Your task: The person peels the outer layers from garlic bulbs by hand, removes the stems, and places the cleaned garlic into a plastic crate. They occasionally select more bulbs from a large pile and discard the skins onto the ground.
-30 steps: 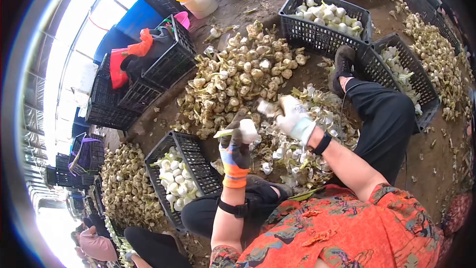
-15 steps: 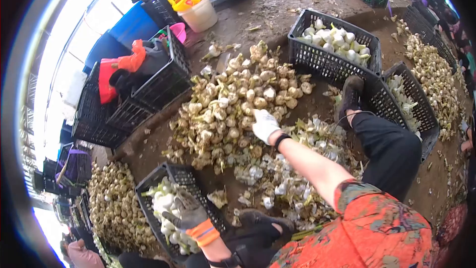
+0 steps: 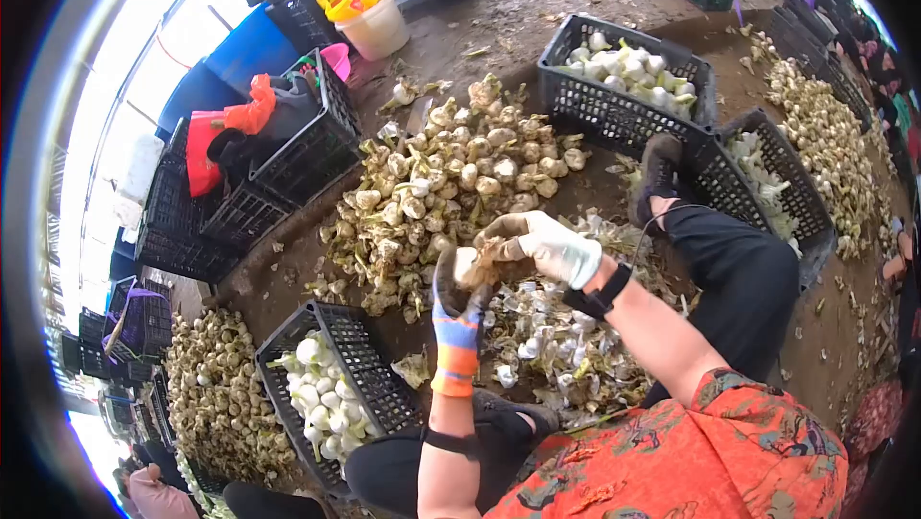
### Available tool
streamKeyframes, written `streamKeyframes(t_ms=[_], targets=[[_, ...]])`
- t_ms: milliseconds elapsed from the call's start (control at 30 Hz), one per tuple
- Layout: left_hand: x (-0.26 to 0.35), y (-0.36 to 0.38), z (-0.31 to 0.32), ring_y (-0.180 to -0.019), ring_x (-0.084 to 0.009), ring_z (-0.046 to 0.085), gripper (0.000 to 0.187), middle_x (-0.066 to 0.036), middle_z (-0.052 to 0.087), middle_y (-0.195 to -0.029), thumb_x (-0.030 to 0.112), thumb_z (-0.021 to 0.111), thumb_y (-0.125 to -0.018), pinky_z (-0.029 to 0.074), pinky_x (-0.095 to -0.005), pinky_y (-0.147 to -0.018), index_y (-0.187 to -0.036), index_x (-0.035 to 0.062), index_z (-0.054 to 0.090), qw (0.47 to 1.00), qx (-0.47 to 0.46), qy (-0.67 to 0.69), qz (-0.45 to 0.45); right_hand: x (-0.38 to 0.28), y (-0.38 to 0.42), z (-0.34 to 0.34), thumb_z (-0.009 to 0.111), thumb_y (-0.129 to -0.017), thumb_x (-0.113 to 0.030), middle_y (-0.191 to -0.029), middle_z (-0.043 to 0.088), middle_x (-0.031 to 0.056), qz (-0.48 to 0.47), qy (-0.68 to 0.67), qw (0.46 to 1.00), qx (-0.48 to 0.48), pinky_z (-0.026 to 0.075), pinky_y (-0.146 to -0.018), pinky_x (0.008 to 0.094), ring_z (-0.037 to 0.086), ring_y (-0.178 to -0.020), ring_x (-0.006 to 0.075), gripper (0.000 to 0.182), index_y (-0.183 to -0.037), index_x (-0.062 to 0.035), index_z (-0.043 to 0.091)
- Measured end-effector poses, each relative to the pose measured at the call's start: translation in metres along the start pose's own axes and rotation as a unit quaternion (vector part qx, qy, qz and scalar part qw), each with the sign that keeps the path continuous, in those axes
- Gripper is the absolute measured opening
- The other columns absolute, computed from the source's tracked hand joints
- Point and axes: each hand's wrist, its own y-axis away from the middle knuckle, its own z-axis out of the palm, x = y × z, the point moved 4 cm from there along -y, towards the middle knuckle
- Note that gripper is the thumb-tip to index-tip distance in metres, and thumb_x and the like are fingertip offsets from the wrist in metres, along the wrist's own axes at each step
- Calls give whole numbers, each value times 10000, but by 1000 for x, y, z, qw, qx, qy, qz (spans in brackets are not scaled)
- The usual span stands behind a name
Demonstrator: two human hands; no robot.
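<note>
Garlic bulb [image 3: 469, 266] gripped between closed left hand [image 3: 455, 300] and right hand [image 3: 547, 244].

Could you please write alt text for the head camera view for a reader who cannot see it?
Two gloved hands, left hand and right hand, grip one unpeeled garlic bulb above a heap of unpeeled garlic. Black plastic crates of peeled white garlic stand around.

The scene is seen from a single head-worn fisheye camera, aimed forward and steeply down. The left hand [image 3: 459, 313] and right hand [image 3: 547, 246] are caught close, mid-frame; beyond them, farther off, a heap of unpeeled garlic bulbs [image 3: 451, 183] is taken in.
</note>
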Motion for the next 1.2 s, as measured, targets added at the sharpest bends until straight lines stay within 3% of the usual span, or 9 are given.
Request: streamKeyframes(t_ms=[233, 267, 300, 400, 567, 733, 867, 933, 1200], targets=[[-15, 12, 36, -1016, -224, 536, 734, -92, 553, -1150, -95, 799, -566, 489, -405, -882, -1190, 97, 463, 980, 70, -177, 53, -5, 94, 11, 571, -751, 20, -840, 624, 26, -156, -67, 975, 142, 479, -653, 263, 560, -751, 107, 186, -930, -9, 613], [-23, 7, 32, -1017, -242, 542, 614, -89, 555, -1160, 0, 760, -658, 495, -414, -866, -1193, 87, 472, 995, 71, -63, -11, -7, 100, 2, 563, -754, 26, -838, 630, 20, -145, 183, 952, 199, 486, -642, 271, 566, -737, 109, 200, -942, -3, 625], [-30, 3, 28, -1018, -260, 548, 507, -85, 557, -1171, 96, 721, -750, 501, -424, -850, -1196, 77, 481, 992, 85, 51, -73, 19, 82, -6, 565, -828, 4, -884, 658, 22, -190, -123, 965, 134, 464, -629, 289, 557, -735, 97, 196, -1004, -39, 639], [4, 18, 68, -982, -271, 556, 509, -131, 556, -1140, 52, 685, -776, 516, -416, -831, -1233, 42, 461, 952, -63, -238, 181, 7, 95, -2, 565, -812, 31, -903, 634, -17, -151, -132, 977, 74, 422, -663, 243, 533, -763, 80, 195, -968, -48, 653], [32, 42, 110, -913, -239, 556, 426, -147, 566, -1093, 75, 685, -791, 509, -334, -767, -1162, -5, 492, 925, -114, -319, 175, 10, 98, -33, 508, -768, 101, -934, 640, 35, -207, 31, 976, 66, 434, -765, 235, 554, -859, 93, 262, -989, 13, 616], [8, 16, 101, -971, -221, 549, 474, -132, 566, -1118, 284, 611, -884, 477, -320, -824, -1224, -9, 457, 939, -323, -109, -34, -1, 119, -40, 503, -743, 80, -1004, 650, 144, -256, 173, 940, 145, 442, -858, 300, 591, -954, 196, 325, -1058, 40, 571], [27, 49, 131, -1069, -244, 546, 480, -131, 554, -1225, 376, 522, -931, 488, -343, -843, -1242, 14, 463, 977, -138, -156, -45, 24, 99, -49, 499, -697, 81, -817, 618, 86, -248, 121, 946, 168, 445, -514, 288, 557, -593, 144, 378, -1063, 29, 579], [-28, 33, 73, -1023, -229, 538, 624, -94, 531, -1170, 47, 709, -761, 500, -362, -835, -1304, 68, 400, 995, -19, -93, -27, 29, 108, -43, 496, -696, 56, -685, 586, 10, -215, 125, 944, 216, 394, -443, 279, 509, -539, 112, 319, -984, 3, 623], [-9, 38, 57, -963, -187, 570, 644, -80, 537, -1191, 161, 736, -773, 499, -310, -839, -1311, 37, 406, 983, -106, -65, -133, 17, 110, -34, 646, -813, -37, -860, 676, 49, -152, -52, 984, 73, 508, -658, 252, 623, -718, 108, 198, -1001, 26, 657]])
